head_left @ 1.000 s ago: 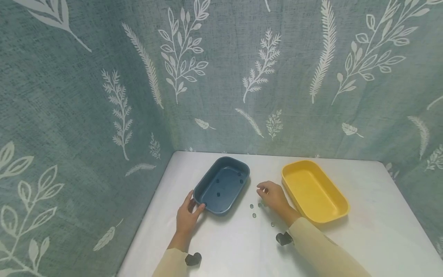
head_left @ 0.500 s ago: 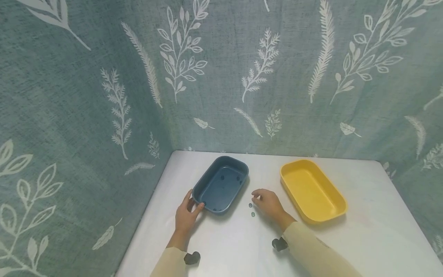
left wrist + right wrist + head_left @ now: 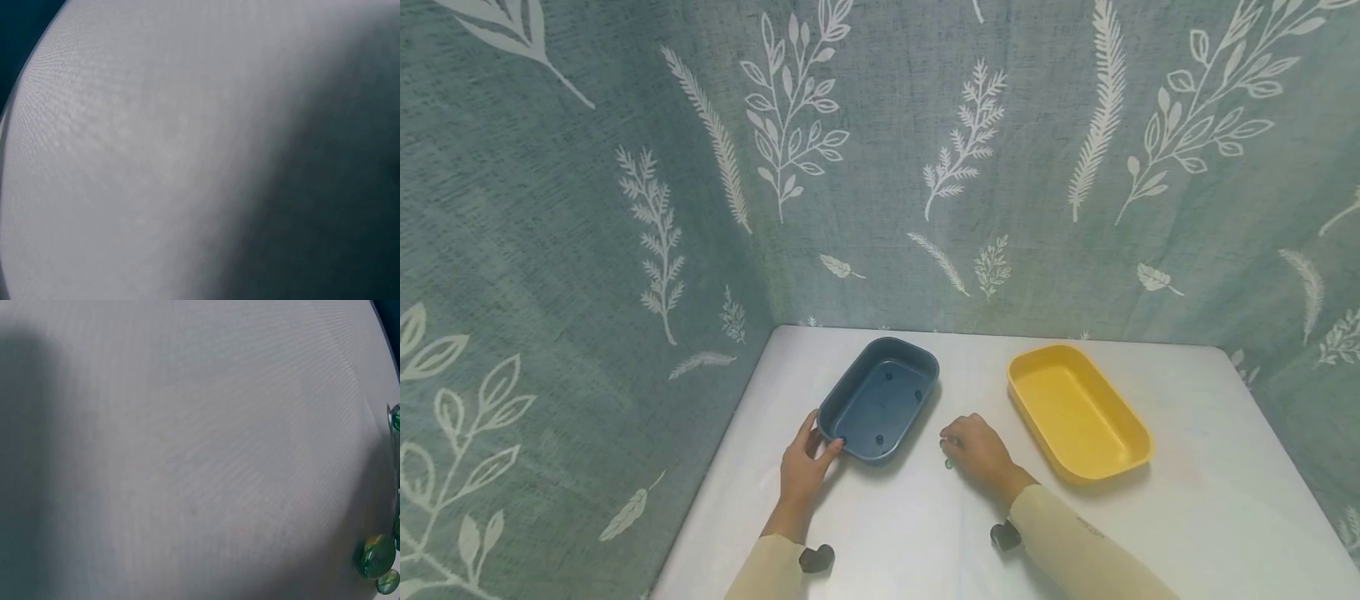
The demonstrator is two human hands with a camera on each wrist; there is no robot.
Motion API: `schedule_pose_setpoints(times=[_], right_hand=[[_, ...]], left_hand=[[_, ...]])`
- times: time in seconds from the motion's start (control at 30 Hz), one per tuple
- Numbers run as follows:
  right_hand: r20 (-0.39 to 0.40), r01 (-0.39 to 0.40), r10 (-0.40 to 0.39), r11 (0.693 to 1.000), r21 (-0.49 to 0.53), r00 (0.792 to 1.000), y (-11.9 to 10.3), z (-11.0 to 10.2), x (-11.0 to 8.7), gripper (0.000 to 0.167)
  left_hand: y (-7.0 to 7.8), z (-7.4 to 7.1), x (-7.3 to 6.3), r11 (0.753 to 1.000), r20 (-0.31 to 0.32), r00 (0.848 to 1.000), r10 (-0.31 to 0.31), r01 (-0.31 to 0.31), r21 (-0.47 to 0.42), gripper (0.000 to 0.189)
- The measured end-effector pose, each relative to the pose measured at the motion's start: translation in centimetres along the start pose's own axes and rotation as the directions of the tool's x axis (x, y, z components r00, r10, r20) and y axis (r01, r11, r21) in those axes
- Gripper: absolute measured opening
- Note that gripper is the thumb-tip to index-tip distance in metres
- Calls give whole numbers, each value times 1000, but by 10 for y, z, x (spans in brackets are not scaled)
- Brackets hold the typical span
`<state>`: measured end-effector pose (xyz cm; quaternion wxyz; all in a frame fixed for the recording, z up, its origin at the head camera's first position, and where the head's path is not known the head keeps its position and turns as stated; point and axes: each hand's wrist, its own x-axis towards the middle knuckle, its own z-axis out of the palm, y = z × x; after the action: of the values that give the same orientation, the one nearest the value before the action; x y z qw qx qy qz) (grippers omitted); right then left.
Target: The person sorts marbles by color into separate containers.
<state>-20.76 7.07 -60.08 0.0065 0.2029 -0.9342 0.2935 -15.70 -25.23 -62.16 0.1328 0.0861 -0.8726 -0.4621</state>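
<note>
My left hand (image 3: 803, 469) holds the near-left corner of a dark blue tray (image 3: 830, 396), with the thumb at the rim and fingers along the outside. Several small dark marbles, one of them a marble (image 3: 879, 439) near the front, lie inside it. My right hand (image 3: 977, 447) is low over the table between the two trays, fingertips bent down at green glass marbles. One marble (image 3: 949, 463) shows just below the fingers. In the right wrist view, glossy green marbles (image 3: 378, 557) crowd the right edge. Whether the fingers pinch one is hidden.
A yellow tray (image 3: 1071, 408) stands on the right, beside my right forearm. The white tabletop (image 3: 895, 533) ends at leaf-patterned curtains (image 3: 880, 250) behind and on the left. The left wrist view shows mostly blurred white surface and shadow.
My right hand has come down and slightly toward me onto the marbles. Marbles inside the blue tray have rolled to other spots. My left hand keeps its hold on the tray.
</note>
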Motion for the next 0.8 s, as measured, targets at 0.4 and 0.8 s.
schedule_pose_setpoints(times=[0.4,0.8], right_hand=[[-11,79,-80,993,-88,997,2,5,2,12],[-30,105,-108,991,-88,994,1,5,1,12]], left_hand=[[-2,0,1,1000,6,1000,-8,8,-3,79],[-4,0,1,1000,6,1000,0,0,-15,79]])
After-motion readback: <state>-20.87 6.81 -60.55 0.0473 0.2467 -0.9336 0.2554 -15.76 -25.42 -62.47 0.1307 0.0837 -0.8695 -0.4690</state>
